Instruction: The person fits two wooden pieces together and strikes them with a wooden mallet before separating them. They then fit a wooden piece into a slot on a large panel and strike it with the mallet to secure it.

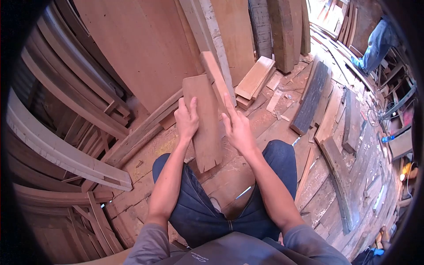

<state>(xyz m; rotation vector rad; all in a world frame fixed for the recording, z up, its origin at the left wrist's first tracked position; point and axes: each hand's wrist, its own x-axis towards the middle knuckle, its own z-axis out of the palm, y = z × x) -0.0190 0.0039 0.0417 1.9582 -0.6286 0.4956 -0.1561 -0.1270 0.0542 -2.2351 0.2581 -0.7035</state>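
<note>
Fingers (193, 106) of the left hand (187, 121), as I read them on the head feed: close together, laid flat over the left edge of the notched board (206, 139), thumb side hidden behind it; grip closed on the wood.

Item, right hand (238, 130): clamps the board's right edge, index finger (229, 105) stretched straight up along that edge, the other fingers wrapped out of my view.

Item, notched board: flat, pale brown, matte sawn face, long rectangle held upright and slightly tilted in front of both knees, between the two hands. Its lower end is ragged, with a square notch cut into it.

Item, narrow wooden strip (213, 70): lighter timber, rising behind the board's top right corner; I cannot tell whether it touches the board.

Item, plywood sheet (145, 44): broad, smooth, reddish, leaning beyond the hands.

Item, stacked offcuts (254, 79): short flat pieces, right of the strip, on the plank floor (274, 121).

Item, dark plank (311, 97): weathered, grey-black, lying further right.

Item, curved timbers (57, 152): long bent ribs, piled at left.

Item, another person's blue sleeve (377, 44): far upper right, well apart.
</note>
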